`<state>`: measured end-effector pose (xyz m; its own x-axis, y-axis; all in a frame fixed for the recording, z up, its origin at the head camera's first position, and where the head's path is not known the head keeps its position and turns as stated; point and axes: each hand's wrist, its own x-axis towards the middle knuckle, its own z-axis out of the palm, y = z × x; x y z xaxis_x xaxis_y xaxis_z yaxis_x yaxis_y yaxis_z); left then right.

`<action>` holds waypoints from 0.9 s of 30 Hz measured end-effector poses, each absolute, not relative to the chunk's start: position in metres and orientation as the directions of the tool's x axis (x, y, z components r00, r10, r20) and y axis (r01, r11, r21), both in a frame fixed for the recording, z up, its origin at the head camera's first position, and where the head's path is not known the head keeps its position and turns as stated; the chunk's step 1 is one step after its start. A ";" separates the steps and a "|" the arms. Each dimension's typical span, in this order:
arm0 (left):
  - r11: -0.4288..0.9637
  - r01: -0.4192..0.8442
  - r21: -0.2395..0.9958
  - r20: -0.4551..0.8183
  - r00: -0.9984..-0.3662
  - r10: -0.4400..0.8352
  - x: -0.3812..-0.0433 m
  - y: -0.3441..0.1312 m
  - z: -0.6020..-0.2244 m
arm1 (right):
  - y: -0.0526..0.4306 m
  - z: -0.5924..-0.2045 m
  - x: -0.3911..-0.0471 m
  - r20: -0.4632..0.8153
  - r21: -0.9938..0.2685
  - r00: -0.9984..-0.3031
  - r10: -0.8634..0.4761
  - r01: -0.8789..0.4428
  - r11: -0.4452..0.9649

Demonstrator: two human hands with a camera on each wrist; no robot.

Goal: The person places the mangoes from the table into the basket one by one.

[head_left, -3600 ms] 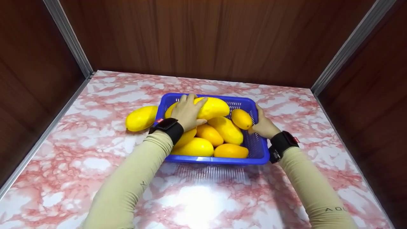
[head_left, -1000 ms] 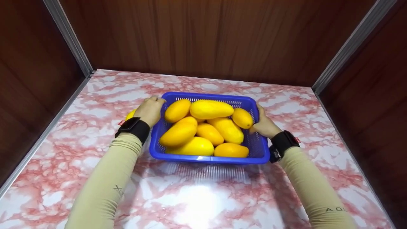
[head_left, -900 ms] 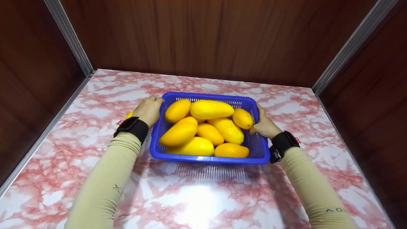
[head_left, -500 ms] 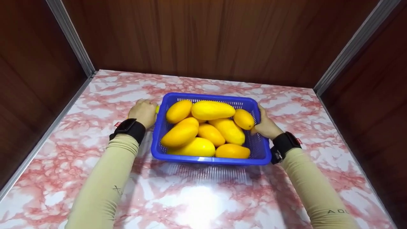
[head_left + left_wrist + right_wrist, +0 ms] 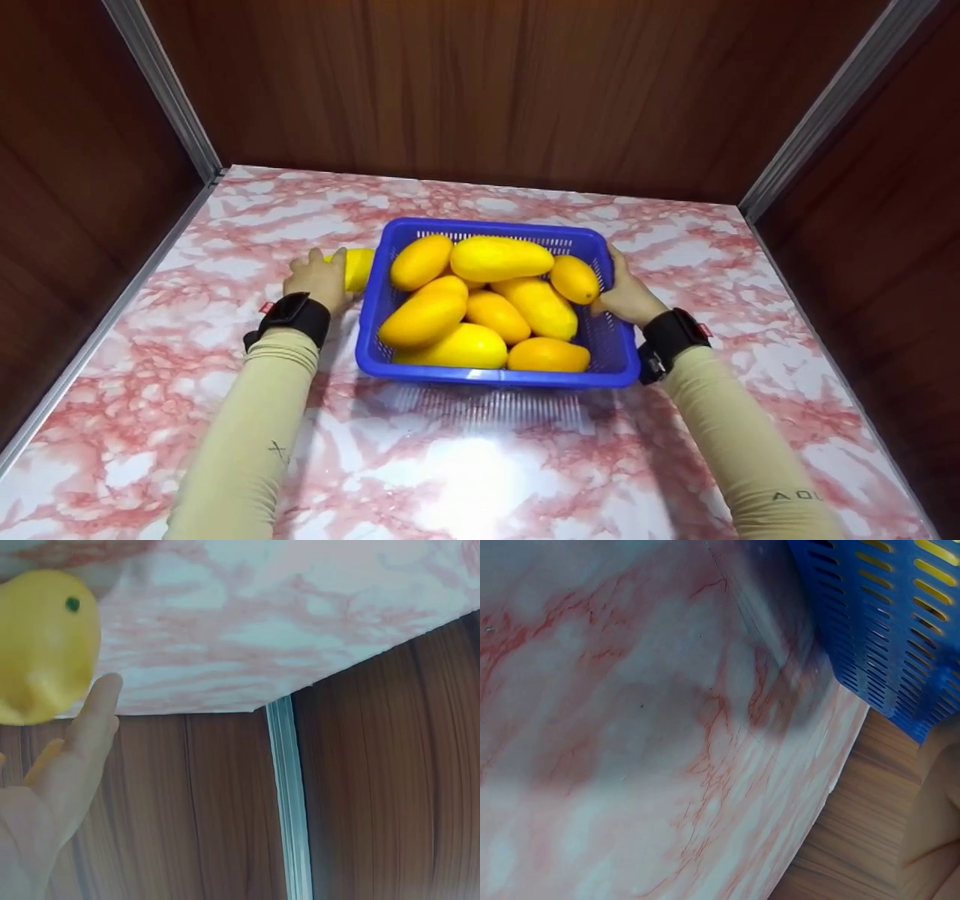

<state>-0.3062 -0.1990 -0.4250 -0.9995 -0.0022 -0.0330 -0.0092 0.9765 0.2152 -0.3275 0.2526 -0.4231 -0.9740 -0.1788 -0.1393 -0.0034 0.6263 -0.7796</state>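
In the head view a blue plastic basket (image 5: pixel 495 377) holds several yellow mangoes, one long mango (image 5: pixel 501 259) lying on top at the back. My right hand (image 5: pixel 630 296) grips the basket's right side, thumb over the rim and fingers outside; the right wrist view shows the basket's slotted wall (image 5: pixel 889 637) beside the palm. Left of the basket lies a loose yellow mango (image 5: pixel 360 268), one end close against the basket wall. My left hand (image 5: pixel 319 281) is at that mango's outer end, partly covering it. In the left wrist view its fingers (image 5: pixel 90 720) reach out straight beside the mango (image 5: pixel 45 652).
The basket stands on a red-and-white marbled tabletop (image 5: pixel 480 465). Dark wood-grain panels (image 5: pixel 480 90) close off the back and both sides, with metal corner posts (image 5: pixel 161 82) between them. A bright light reflection lies in front of the basket.
My left hand has moved from the mangoes in the basket to its left rim, then outward left to the loose mango, which shows more again. My right hand has stayed on the basket.
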 end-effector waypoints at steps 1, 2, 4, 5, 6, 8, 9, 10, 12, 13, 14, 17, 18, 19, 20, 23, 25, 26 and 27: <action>0.974 -0.021 0.226 -0.033 -0.999 -0.014 -0.306 -0.198 -0.426 | 0.253 -0.423 -0.327 -0.141 -0.780 -0.974 -0.177 -0.001 0.626; 0.972 -0.029 0.232 -0.033 -0.999 -0.022 -0.307 -0.198 -0.428 | 0.253 -0.422 -0.327 -0.143 -0.777 -0.974 -0.176 0.000 0.630; 0.969 -0.032 0.245 -0.037 -0.999 -0.023 -0.307 -0.198 -0.430 | 0.253 -0.423 -0.327 -0.142 -0.782 -0.974 -0.176 0.002 0.623; 0.968 -0.031 0.250 -0.041 -0.999 -0.022 -0.307 -0.198 -0.431 | 0.252 -0.423 -0.327 -0.144 -0.783 -0.974 -0.177 0.003 0.621; 0.967 -0.031 0.254 -0.045 -0.999 -0.020 -0.307 -0.198 -0.432 | 0.252 -0.424 -0.326 -0.147 -0.785 -0.973 -0.178 0.006 0.620; 0.965 -0.028 0.260 -0.054 -0.998 -0.014 -0.307 -0.199 -0.435 | 0.252 -0.426 -0.326 -0.158 -0.784 -0.972 -0.176 0.015 0.620; 0.964 -0.029 0.265 -0.061 -0.998 -0.013 -0.307 -0.199 -0.436 | 0.252 -0.426 -0.325 -0.164 -0.788 -0.971 -0.175 0.022 0.616; 0.962 -0.032 0.270 -0.068 -0.998 -0.014 -0.307 -0.199 -0.437 | 0.251 -0.427 -0.325 -0.171 -0.783 -0.970 -0.171 0.028 0.622; 0.960 -0.038 0.279 -0.075 -0.997 -0.017 -0.307 -0.200 -0.439 | 0.251 -0.428 -0.325 -0.170 -0.778 -0.971 -0.171 0.026 0.627; 0.958 -0.037 0.285 -0.075 -0.997 -0.017 -0.307 -0.200 -0.440 | 0.251 -0.428 -0.325 -0.169 -0.776 -0.971 -0.167 0.026 0.630; 0.956 -0.036 0.290 -0.074 -0.997 -0.015 -0.306 -0.200 -0.440 | 0.252 -0.428 -0.325 -0.165 -0.778 -0.972 -0.170 0.022 0.628; 0.952 -0.033 0.303 -0.062 -0.998 -0.015 -0.307 -0.199 -0.442 | 0.253 -0.427 -0.325 -0.157 -0.779 -0.973 -0.170 0.016 0.627; 0.951 -0.035 0.306 -0.060 -0.998 -0.017 -0.308 -0.199 -0.443 | 0.253 -0.426 -0.325 -0.158 -0.779 -0.973 -0.170 0.017 0.626; 0.950 -0.039 0.311 -0.058 -0.998 -0.022 -0.308 -0.198 -0.444 | 0.254 -0.426 -0.325 -0.156 -0.785 -0.972 -0.174 0.015 0.619; 0.948 -0.044 0.314 -0.057 -0.998 -0.027 -0.309 -0.199 -0.445 | 0.254 -0.425 -0.325 -0.154 -0.791 -0.972 -0.178 0.013 0.612; 0.940 -0.060 0.335 -0.059 -0.997 -0.043 -0.309 -0.201 -0.448 | 0.254 -0.424 -0.325 -0.150 -0.797 -0.972 -0.181 0.011 0.605; 0.937 -0.058 0.344 -0.054 -0.998 -0.042 -0.308 -0.203 -0.449 | 0.253 -0.423 -0.326 -0.147 -0.797 -0.973 -0.180 0.009 0.604; 0.936 -0.057 0.348 -0.048 -0.998 -0.043 -0.308 -0.205 -0.450 | 0.253 -0.423 -0.326 -0.146 -0.792 -0.973 -0.176 0.008 0.611; 0.933 -0.058 0.354 -0.043 -0.998 -0.045 -0.308 -0.206 -0.450 | 0.252 -0.422 -0.326 -0.146 -0.788 -0.974 -0.173 0.009 0.616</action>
<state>-0.3079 -0.2056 -0.4504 -0.9981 -0.0453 -0.0429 -0.0575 0.9335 0.3540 -0.3260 0.2524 -0.4222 -0.9740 -0.1735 -0.1460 0.0085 0.6155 -0.7881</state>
